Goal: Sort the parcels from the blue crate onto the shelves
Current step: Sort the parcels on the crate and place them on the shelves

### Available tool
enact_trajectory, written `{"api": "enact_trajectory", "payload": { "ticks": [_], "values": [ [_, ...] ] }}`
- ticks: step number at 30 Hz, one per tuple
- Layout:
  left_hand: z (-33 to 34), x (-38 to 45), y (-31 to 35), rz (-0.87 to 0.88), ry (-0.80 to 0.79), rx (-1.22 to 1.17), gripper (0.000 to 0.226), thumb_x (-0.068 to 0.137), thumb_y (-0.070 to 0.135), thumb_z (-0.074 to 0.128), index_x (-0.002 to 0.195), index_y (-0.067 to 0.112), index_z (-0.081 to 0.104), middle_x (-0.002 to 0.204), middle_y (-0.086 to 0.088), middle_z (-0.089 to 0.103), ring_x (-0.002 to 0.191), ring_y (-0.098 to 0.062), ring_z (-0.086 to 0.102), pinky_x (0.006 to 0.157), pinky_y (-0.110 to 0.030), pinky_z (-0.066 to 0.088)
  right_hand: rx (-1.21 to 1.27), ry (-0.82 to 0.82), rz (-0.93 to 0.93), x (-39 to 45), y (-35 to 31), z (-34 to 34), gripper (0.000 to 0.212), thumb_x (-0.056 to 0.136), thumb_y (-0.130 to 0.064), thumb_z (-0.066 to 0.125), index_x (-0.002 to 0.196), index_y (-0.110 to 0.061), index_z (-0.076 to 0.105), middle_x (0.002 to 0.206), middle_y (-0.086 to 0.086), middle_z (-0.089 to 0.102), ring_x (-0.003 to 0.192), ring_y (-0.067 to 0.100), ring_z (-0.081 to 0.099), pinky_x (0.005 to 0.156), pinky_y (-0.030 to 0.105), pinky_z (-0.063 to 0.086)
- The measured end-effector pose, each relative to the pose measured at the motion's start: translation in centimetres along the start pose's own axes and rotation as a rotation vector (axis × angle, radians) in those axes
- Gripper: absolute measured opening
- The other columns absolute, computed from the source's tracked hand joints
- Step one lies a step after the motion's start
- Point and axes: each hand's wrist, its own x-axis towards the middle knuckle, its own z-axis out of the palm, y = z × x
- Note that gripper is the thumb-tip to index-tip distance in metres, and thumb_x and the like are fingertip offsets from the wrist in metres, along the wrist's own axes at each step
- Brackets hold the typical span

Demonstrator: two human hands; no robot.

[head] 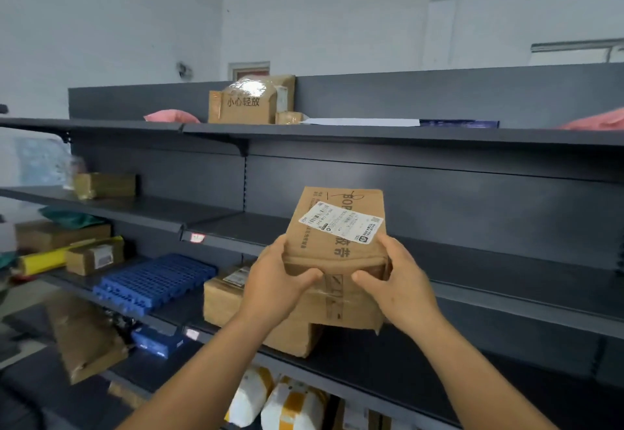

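- Left hand (280,277) and right hand (396,281) grip one cardboard parcel (337,244) between them.
- Shelves (472,260) beyond the hands already hold several parcels; this one is not yet placed.

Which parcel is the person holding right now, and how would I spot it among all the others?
Look at the dark grey shelving that fills the wall, then at its middle, where two bare hands are raised. The left hand and right hand grip a brown cardboard box between them. Unlike the parcels lying on the shelves, it is held in the air and has a white shipping label on top.
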Motion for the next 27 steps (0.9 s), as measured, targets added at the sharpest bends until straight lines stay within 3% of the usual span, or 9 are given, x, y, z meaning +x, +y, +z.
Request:
{"api": "enact_trajectory", "payload": {
  "ticks": [8, 14, 19, 23, 25, 27],
  "values": [
    [-5.5, 14.5, -8.1, 0.084, 0.002, 0.129, 0.064, 0.078, 0.025, 0.078, 0.135, 0.023, 0.05, 0.131, 0.007, 0.051, 0.106, -0.006, 0.049, 0.092, -0.025, 0.041, -0.024, -0.001, -0.008, 11.0, -3.7, 12.2, 0.064, 0.084, -0.023, 0.071, 0.139, -0.031, 0.04, 0.136, -0.014, 0.044, 0.113, 0.009, 0.048, 0.091, 0.033, 0.051],
    [-8.4, 23.6, -14.2, 0.159, -0.075, 0.199, 0.053, 0.08, 0.02, 0.075, 0.129, 0.027, 0.055, 0.13, 0.008, 0.048, 0.096, -0.005, 0.047, 0.084, -0.019, 0.039, -0.014, 0.043, 0.032, 17.5, -5.7, 20.5, 0.062, 0.084, -0.021, 0.071, 0.138, -0.03, 0.042, 0.135, -0.012, 0.045, 0.107, 0.007, 0.047, 0.086, 0.027, 0.049],
    [-8.5, 28.6, -18.8, 0.134, -0.142, 0.252, 0.053, 0.083, 0.022, 0.072, 0.132, 0.031, 0.053, 0.14, 0.002, 0.042, 0.113, -0.016, 0.052, 0.093, -0.026, 0.043, -0.084, 0.011, 0.046, 21.6, -5.7, 25.3, 0.062, 0.085, -0.021, 0.069, 0.14, -0.028, 0.042, 0.143, -0.011, 0.039, 0.113, 0.009, 0.046, 0.094, 0.03, 0.047],
    [-8.1, 32.0, -21.4, 0.132, -0.148, 0.352, 0.052, 0.088, 0.02, 0.064, 0.137, 0.031, 0.049, 0.148, 0.001, 0.034, 0.127, -0.021, 0.044, 0.099, -0.03, 0.039, -0.169, -0.046, 0.045, 25.2, -5.4, 27.9, 0.06, 0.087, -0.023, 0.066, 0.142, -0.027, 0.04, 0.148, -0.01, 0.031, 0.122, 0.014, 0.045, 0.097, 0.028, 0.041],
    [-7.8, 33.6, -22.1, 0.188, -0.143, 0.446, 0.048, 0.09, 0.016, 0.06, 0.136, 0.027, 0.051, 0.144, 0.003, 0.039, 0.134, -0.02, 0.036, 0.099, -0.032, 0.039, -0.195, -0.061, 0.044, 27.0, -5.1, 29.0, 0.059, 0.088, -0.022, 0.065, 0.142, -0.026, 0.041, 0.149, -0.008, 0.031, 0.123, 0.015, 0.045, 0.097, 0.028, 0.041],
    [-7.5, 35.5, -22.6, 0.225, -0.146, 0.534, 0.044, 0.088, 0.012, 0.058, 0.131, 0.025, 0.055, 0.133, 0.003, 0.049, 0.128, -0.019, 0.042, 0.093, -0.032, 0.044, -0.203, -0.072, 0.035, 28.8, -4.7, 30.2, 0.058, 0.088, -0.021, 0.064, 0.141, -0.024, 0.042, 0.148, -0.006, 0.032, 0.122, 0.016, 0.046, 0.096, 0.028, 0.041]
  ]
}}
